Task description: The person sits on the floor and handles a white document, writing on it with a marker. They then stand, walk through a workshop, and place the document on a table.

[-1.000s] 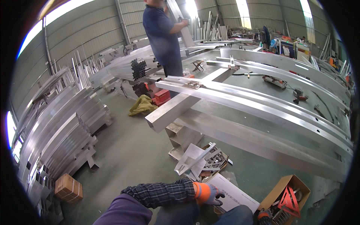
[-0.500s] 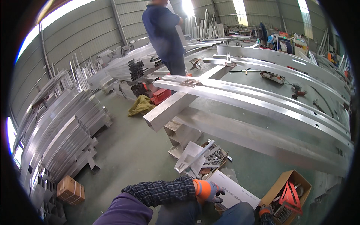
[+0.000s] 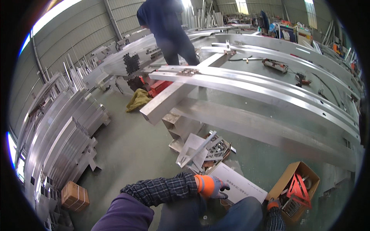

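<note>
My left hand (image 3: 212, 187), in an orange and grey glove, hovers over my lap beside a flat white carton (image 3: 241, 184). Its fingers are apart and loosely bent, with nothing seen in them. My right hand (image 3: 273, 204), also gloved, is at the near left side of an open cardboard box (image 3: 283, 175); its fingers are too small and partly hidden to read. Inside that box lie a red triangular tool (image 3: 298, 188), a roll of tape and metal pieces.
Beyond the white carton, a box of metal fittings (image 3: 219, 150) has a bracket and sheet pieces on it. A thick aluminium beam (image 3: 165, 101) supports long profiles (image 3: 246, 86) ahead. Stacked profiles (image 3: 65, 138) and a strapped brown carton (image 3: 75, 196) stand left. Another person (image 3: 165, 27) stands behind the beams.
The view has shifted a little, so the beams and boxes sit higher in the picture. The other person has turned and changed stance. More of my right sleeve shows; my left hand keeps nearly the same pose.
</note>
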